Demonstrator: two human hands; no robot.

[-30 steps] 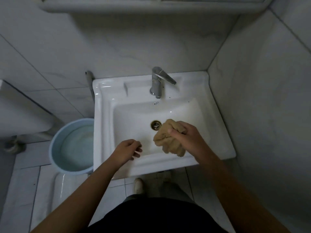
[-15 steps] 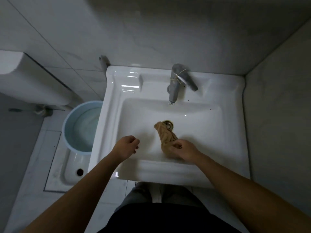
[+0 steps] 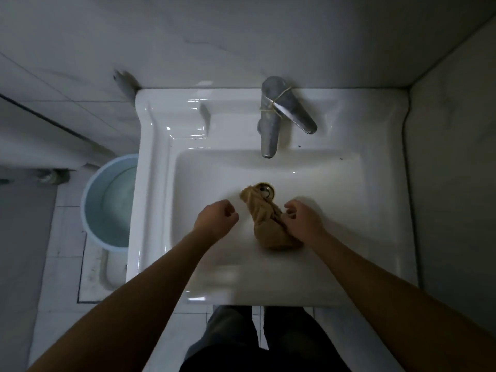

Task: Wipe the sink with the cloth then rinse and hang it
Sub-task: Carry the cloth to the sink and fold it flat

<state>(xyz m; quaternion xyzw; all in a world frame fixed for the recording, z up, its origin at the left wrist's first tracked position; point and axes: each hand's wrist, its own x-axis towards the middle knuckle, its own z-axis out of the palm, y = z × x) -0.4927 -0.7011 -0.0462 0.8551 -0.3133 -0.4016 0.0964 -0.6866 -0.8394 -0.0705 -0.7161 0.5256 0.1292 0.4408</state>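
one bunched cloth [image 3: 268, 221] lies lengthwise, seemingly pointing at drain [image 3: 265, 189]

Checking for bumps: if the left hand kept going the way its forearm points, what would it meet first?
Probably the cloth, lying by the drain, just past the left hand; height above the sink is unclear.

a pale blue bucket [image 3: 107, 202] stands on the tiled floor [image 3: 53, 277], below grey wall tiles [image 3: 241, 36].

Both arms stretched forward, left hand [image 3: 216, 220] loosely curled and empty, right hand [image 3: 302, 220] half-curled, fingers [image 3: 291, 208] apart.
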